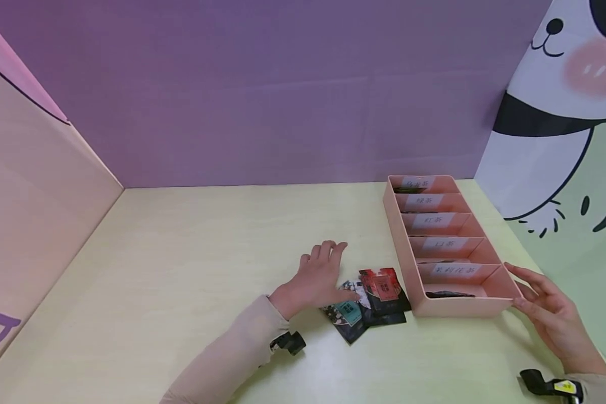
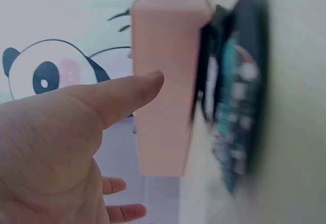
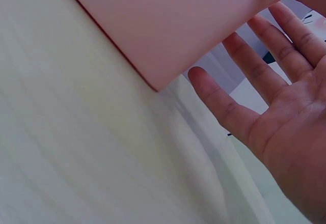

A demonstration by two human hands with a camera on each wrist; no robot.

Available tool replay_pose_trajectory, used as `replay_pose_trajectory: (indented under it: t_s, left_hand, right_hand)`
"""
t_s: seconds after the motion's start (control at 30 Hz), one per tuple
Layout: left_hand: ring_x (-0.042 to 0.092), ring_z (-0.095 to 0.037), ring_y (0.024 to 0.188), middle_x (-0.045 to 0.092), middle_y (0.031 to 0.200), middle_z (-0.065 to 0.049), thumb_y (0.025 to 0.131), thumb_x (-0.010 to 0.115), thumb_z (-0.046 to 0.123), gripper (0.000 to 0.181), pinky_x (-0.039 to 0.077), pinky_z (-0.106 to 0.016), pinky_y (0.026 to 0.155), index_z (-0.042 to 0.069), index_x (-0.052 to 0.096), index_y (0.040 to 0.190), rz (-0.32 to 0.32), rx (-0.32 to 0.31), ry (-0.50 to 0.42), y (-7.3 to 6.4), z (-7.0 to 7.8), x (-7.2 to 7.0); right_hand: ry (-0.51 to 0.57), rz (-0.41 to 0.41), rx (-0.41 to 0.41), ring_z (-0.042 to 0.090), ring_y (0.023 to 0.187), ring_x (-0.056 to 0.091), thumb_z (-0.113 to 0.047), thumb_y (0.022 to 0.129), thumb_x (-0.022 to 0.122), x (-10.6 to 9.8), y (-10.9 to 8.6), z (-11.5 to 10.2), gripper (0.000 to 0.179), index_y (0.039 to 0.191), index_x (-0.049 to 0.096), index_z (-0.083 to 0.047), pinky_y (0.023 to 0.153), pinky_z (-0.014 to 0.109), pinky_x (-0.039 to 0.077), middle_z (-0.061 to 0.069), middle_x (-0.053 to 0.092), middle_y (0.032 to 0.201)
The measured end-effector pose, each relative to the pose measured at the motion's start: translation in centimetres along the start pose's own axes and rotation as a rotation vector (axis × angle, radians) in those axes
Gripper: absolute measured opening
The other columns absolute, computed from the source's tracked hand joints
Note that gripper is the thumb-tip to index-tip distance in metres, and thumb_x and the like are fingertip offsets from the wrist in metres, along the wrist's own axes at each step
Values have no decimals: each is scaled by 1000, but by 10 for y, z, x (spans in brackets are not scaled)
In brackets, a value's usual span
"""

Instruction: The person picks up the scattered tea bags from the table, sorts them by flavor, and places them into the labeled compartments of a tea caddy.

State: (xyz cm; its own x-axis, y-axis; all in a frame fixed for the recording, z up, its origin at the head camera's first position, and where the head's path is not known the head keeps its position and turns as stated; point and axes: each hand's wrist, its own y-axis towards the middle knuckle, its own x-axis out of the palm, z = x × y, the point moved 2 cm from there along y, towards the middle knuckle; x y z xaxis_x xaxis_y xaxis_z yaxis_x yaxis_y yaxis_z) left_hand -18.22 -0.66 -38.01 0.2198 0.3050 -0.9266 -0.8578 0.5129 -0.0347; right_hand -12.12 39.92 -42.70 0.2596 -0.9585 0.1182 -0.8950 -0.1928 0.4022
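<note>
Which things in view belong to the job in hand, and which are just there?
In the job:
- loose packets beside the box
- pink divided box
- dark packet in its nearest compartment
- left hand, by the loose packets
- right hand, touching the box

Just there:
- panda print
- purple backdrop
- wrist cameras

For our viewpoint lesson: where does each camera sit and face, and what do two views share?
Head: on the head, facing forward and down at the box, packets and table; left hand, right hand and sleeves show.
Left wrist: on that wrist, facing rightward at the box and packets; the left hand shows large.
Right wrist: on that wrist, facing forward at the box and table; the right hand shows.
Shared: the packets show in the head and left wrist views.
</note>
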Motion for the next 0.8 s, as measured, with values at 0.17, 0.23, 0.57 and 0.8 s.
replay_pose_trajectory:
  t_s: [0.17, 0.23, 0.57, 0.8]
  left_hand:
    - [41, -34, 119, 40, 134, -16, 78, 79, 58, 101, 39, -46, 90, 5, 30, 150, -33, -82, -21, -8, -8, 8]
    - [43, -33, 118, 42, 132, -16, 76, 81, 57, 101, 41, -46, 91, 4, 33, 148, -54, -98, -50, -10, -10, 11]
    - [57, -24, 95, 60, 102, -6, 68, 92, 41, 85, 46, -39, 76, 6, 44, 128, -117, -27, -118, -10, -16, 20]
    - [50, -15, 76, 55, 84, 0, 77, 88, 15, 61, 44, -30, 71, 4, 49, 123, -161, -7, -367, -2, -30, 19]
  right_hand:
    - [1, 10, 3, 9, 128, 53, 25, 95, 32, 0, 0, -2, 56, 147, 38, 6, 94, 20, 47, 2, 49, 148]
    - [4, 18, 15, 9, 128, 53, 24, 95, 33, 0, -1, -2, 56, 148, 39, 5, 94, 21, 48, 1, 49, 148]
    - [49, -9, 0, 11, 129, 53, 24, 95, 31, 2, 0, -3, 55, 147, 38, 7, 95, 22, 47, 4, 49, 147]
    - [44, 5, 18, 10, 128, 54, 23, 96, 32, 3, 1, -5, 54, 147, 40, 5, 94, 22, 48, 2, 50, 147]
